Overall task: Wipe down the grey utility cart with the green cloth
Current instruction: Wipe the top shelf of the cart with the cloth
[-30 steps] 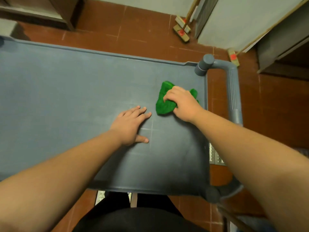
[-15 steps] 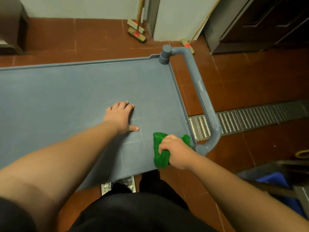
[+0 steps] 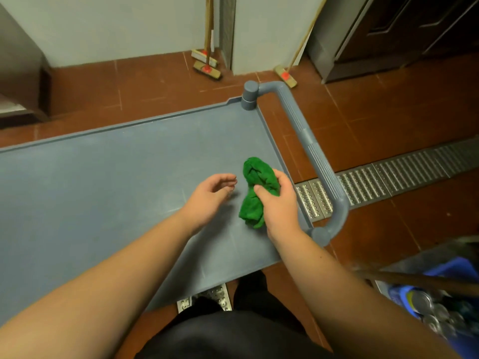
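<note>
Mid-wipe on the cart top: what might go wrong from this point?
1. The right hand holds the green cloth bunched up, so it may wipe only a narrow strip and leave patches.
2. The cloth is near the cart's right rim beside the handle; a wide stroke might knock knuckles against it.
3. The left hand hovers open, so the cart may roll when pushed.

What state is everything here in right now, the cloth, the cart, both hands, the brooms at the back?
green cloth: bunched up, gripped in the right hand.
right hand: fingers curled round the cloth.
left hand: fingers loosely curled, holding nothing.
grey utility cart: top bare apart from the hands and cloth over it.
cart handle: nobody holding it.
brooms: heads on the floor, handles leaning against the wall.
floor drain grate: set in the tiles, uncovered.
</note>
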Demonstrator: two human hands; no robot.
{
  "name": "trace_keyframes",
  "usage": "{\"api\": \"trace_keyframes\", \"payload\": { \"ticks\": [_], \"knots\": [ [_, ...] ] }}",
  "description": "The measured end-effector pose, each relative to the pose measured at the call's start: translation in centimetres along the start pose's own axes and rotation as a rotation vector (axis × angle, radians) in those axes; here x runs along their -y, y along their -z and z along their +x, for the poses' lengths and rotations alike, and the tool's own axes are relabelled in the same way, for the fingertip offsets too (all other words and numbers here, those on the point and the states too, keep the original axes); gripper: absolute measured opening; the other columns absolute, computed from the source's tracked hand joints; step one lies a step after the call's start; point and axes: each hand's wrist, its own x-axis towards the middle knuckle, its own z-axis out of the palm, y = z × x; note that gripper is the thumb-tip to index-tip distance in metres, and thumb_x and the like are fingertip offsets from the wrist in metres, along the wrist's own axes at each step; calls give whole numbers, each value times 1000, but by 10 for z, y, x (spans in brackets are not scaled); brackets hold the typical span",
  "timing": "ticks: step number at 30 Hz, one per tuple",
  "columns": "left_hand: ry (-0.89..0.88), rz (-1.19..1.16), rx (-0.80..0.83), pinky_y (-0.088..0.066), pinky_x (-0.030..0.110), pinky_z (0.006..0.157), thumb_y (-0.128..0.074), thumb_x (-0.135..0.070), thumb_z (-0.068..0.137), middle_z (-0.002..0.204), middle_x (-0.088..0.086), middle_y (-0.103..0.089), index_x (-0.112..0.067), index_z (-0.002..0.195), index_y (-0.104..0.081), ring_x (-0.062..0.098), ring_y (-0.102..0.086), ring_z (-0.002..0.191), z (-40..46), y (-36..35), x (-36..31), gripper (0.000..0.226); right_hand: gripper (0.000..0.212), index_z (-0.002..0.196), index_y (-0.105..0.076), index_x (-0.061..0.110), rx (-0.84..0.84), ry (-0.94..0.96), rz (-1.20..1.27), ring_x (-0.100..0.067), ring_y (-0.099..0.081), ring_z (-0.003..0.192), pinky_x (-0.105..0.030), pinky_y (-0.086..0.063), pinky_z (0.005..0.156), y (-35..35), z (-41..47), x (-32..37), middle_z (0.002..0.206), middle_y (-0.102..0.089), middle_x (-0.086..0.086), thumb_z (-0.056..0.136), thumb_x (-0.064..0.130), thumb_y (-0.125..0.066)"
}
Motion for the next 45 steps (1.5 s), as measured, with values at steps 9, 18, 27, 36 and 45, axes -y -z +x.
{"api": "trace_keyframes", "payload": {
  "ticks": [9, 18, 27, 36, 45],
  "knots": [
    [172, -510, 89, -48, 38, 103, -29, -55, 100, 131, 13, -63, -10, 132, -57, 24, -59, 122, -12, -19, -11, 62, 61, 152, -25, 25, 421, 96, -189, -10, -22, 149, -32, -17, 123, -13, -22, -9, 161, -25, 4, 95, 40, -42],
    [-49, -109, -5, -49, 39, 103, -60, -13, 91, 122, 16, -67, -6, 126, -57, 20, -64, 113, 7, -36, -1, 36, 43, 139, -43, 33, 168, 149, -342, -7, -35, 142, -33, -27, 119, 21, -19, -40, 151, -43, 7, 97, 34, -40],
    [-670, 686, 242, -15, 27, 121, -59, 3, 79, 154, -3, -32, -22, 148, -35, 16, -27, 146, 34, -58, 15, 78, 54, 126, -57, 20, -9, 91, -566, -14, -53, 122, -41, -42, 108, 75, -65, -76, 126, -57, 3, 78, 3, -41],
    [-1082, 1442, 500, -29, 50, 114, -67, -31, 79, 152, -2, -44, -34, 146, -38, 25, -44, 137, 45, -78, 50, 73, 11, 67, -50, 20, 140, 347, -974, -21, -44, 71, -31, -32, 69, 78, -79, -95, 69, -49, 3, 66, 10, -45],
    [-1180, 1547, 589, -28, 49, 111, -44, -56, 89, 151, -13, -42, -41, 142, -43, 19, -35, 143, 68, -87, 50, 55, 7, 61, -48, 19, 25, 386, -1117, -23, -43, 64, -33, -35, 64, 65, -72, -103, 61, -47, 0, 66, 16, -43]
  ]
}}
